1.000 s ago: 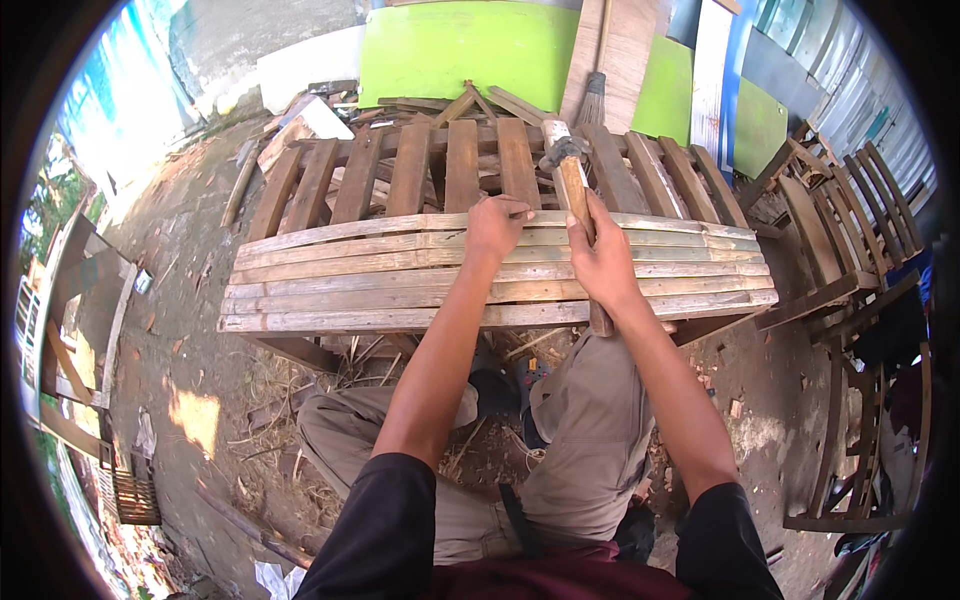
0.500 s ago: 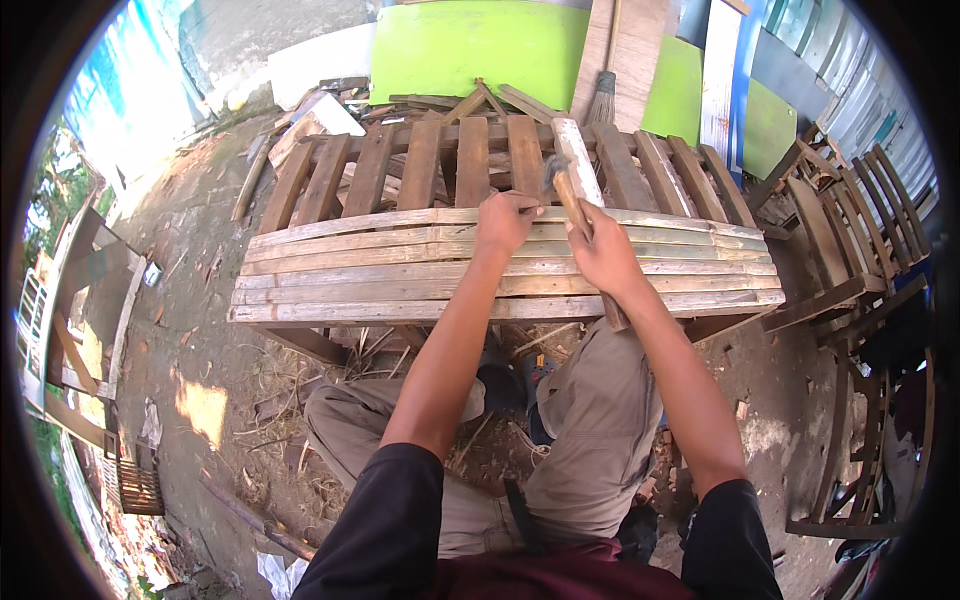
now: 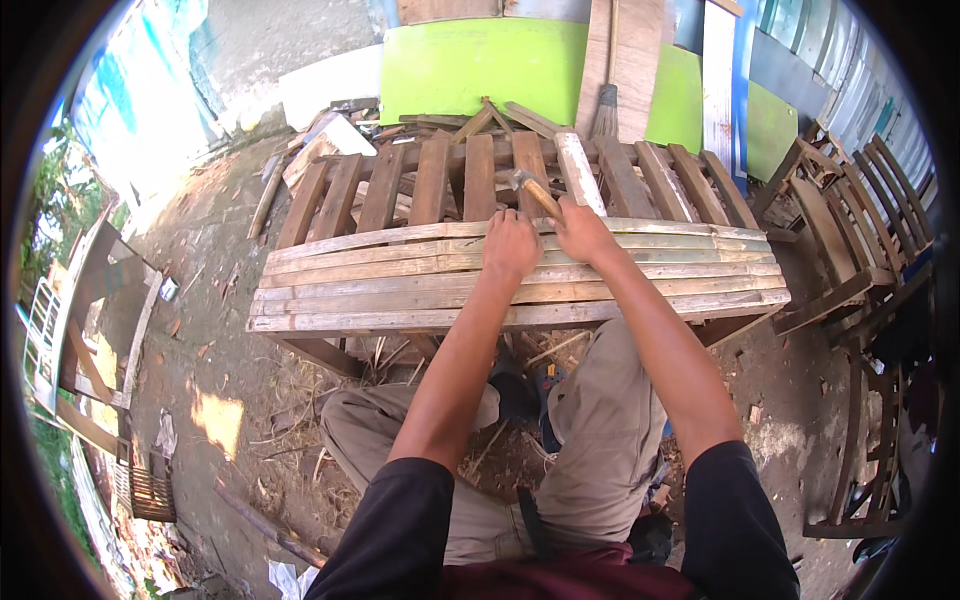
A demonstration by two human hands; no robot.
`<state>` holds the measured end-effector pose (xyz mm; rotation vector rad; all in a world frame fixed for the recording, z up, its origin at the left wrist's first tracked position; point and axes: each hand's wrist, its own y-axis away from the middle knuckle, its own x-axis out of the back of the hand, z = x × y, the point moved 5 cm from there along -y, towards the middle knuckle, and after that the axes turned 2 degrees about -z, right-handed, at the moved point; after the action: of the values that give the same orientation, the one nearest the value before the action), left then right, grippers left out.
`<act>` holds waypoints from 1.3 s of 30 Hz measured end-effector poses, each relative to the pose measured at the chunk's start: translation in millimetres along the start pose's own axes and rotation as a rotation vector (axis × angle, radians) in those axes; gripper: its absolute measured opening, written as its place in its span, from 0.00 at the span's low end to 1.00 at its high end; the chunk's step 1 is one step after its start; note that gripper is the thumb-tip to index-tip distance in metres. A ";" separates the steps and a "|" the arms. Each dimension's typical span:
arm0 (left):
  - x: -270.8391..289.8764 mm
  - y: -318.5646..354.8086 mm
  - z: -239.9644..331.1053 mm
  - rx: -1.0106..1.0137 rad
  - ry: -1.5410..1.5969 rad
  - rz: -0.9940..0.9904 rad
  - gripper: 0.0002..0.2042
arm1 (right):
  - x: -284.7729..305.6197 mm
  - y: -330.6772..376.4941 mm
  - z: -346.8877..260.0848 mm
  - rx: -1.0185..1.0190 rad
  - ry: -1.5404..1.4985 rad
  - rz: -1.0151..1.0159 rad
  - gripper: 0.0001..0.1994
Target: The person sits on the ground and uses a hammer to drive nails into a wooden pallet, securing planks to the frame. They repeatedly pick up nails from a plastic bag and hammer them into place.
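Work in hand: hammering at a slatted wooden frame (image 3: 520,285), which lay across the centre of the frame.
Progress: front slats lay close-set side by side; I judged fixing under way at the far edge. No nail could be made out.
Left hand (image 3: 510,247): rested on the top slats, fingers curled; what it pinched, if anything, could not be told.
Right hand (image 3: 582,228): closed round the handle of a hammer (image 3: 532,187), head raised just above centre.
Behind: second slatted panel (image 3: 440,180), green board (image 3: 480,70) at upper centre.
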<state>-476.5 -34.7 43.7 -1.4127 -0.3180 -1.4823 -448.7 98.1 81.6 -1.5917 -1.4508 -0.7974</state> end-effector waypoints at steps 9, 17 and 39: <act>-6.8 -2.3 -6.2 0.084 0.044 -0.048 0.17 | -2.6 -4.5 16.7 0.014 0.043 -0.019 0.15; -4.0 8.3 -4.6 0.100 0.060 -0.029 0.19 | -0.5 1.8 10.9 0.005 0.048 -0.027 0.14; -4.4 9.0 -3.5 0.163 0.085 -0.067 0.18 | 38.2 19.2 5.3 -0.137 -0.066 0.186 0.21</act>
<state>-472.5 -39.4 35.1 -1.2161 -0.4268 -1.5304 -424.9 120.7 109.6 -1.8429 -1.2936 -0.7551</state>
